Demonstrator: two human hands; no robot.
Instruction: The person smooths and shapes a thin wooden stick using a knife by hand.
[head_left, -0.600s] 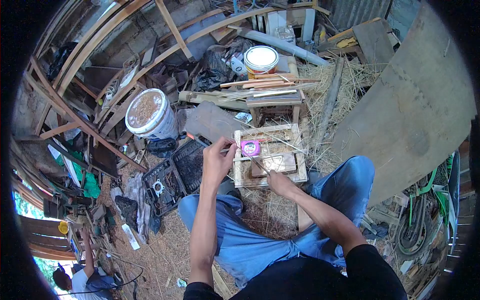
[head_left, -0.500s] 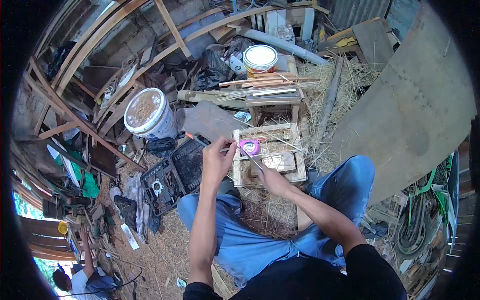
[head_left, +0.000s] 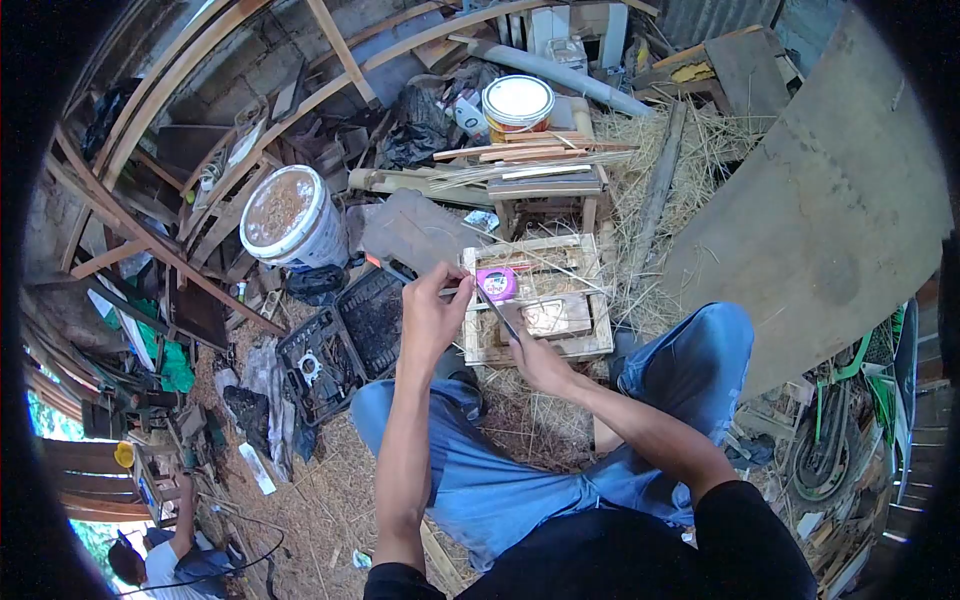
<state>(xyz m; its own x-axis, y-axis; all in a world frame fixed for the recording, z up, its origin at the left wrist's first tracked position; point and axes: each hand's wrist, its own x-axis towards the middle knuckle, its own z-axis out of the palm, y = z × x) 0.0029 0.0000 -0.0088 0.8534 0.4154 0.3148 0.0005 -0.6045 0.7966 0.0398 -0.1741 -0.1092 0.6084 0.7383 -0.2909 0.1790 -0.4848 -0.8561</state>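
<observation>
My right hand (head_left: 543, 366) is closed round the handle of a knife (head_left: 497, 312), a long narrow blade that points up and left. My left hand (head_left: 436, 312) is pinched closed near the blade's tip, and what sits between its fingertips is too small to make out. Both hands are above a low slatted wooden frame (head_left: 481, 352) between my knees. On that frame lie a pink tape measure (head_left: 497, 285), just beyond the blade, and a pale wooden block (head_left: 558, 316) to the right of it.
An open black tool case (head_left: 372, 325) lies left of my hands, with a white bucket (head_left: 293, 218) behind it. Wooden strips rest on a small stool (head_left: 547, 190) ahead. A large flat board (head_left: 800, 230) leans at right. Another person (head_left: 170, 560) is low at far left.
The whole view has shifted slightly. My right hand and the knife have tilted a little steeper, while my left hand stays pinched near the blade's tip.
</observation>
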